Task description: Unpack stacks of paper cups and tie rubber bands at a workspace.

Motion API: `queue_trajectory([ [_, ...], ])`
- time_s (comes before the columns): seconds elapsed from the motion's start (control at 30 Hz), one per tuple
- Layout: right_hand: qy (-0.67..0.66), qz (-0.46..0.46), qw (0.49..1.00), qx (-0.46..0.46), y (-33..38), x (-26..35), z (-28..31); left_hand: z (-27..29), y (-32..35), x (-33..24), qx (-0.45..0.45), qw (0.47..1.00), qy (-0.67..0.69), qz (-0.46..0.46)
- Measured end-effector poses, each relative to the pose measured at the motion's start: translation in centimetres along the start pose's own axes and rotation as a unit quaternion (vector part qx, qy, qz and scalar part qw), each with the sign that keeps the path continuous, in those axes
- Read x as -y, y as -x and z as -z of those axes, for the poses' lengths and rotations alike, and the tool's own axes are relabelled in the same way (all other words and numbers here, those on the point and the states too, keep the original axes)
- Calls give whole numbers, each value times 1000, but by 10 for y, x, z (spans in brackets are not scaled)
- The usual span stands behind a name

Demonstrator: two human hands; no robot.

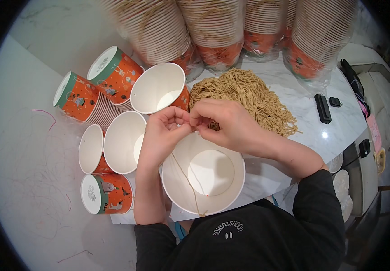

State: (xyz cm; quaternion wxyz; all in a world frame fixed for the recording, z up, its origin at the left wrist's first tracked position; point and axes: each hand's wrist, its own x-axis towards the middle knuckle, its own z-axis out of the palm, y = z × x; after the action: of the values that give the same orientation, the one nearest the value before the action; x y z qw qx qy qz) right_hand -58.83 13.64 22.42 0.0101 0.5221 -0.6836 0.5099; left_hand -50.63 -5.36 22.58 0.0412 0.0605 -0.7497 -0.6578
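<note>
A large white paper bucket (202, 198) stands mouth up right in front of me. A thin tan cord (185, 174) runs across its mouth from the near rim up to my hands. Above the far rim, my left hand (165, 133) and my right hand (228, 124) meet with their fingertips pinched together on the cord's other end. The fingers hide most of that end. Just beyond my right hand lies a big heap of loose tan cords (253, 99).
Tall bagged stacks of paper buckets (219, 31) line the back. Left are an orange bucket lying sideways (116, 194), nested buckets (79, 99) and upright open ones (125, 140). A black device (322, 108) lies at right. Red threads (46, 115) mark the far left.
</note>
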Motion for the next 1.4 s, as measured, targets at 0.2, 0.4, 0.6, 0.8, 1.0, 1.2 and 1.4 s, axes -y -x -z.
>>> queue_trajectory([
  [0.2, 31, 40, 999, -11, 1, 0, -2, 1, 2, -6, 27, 999, 0, 29],
  [0.4, -68, -41, 997, 2, 0, -4, -3, -2, 2, -1, -31, 995, -83, -48],
  [0.6, -199, -147, 968, 31, -5, -25, -4, -9, 1, -3, -81, 989, -100, -70],
  [0.8, -346, -204, 914, 52, -10, -24, 4, -9, 3, -11, -81, 994, -42, -65],
  [1.0, -335, -173, 926, 8, -9, -31, -1, -7, 3, -16, -45, 999, -2, -27],
  [1.2, -212, -199, 956, 35, -6, -23, -1, -7, 2, -11, -48, 998, -2, -43],
  [1.4, -159, -201, 967, -6, -6, -15, 0, -8, 3, -8, -62, 996, -46, -49],
])
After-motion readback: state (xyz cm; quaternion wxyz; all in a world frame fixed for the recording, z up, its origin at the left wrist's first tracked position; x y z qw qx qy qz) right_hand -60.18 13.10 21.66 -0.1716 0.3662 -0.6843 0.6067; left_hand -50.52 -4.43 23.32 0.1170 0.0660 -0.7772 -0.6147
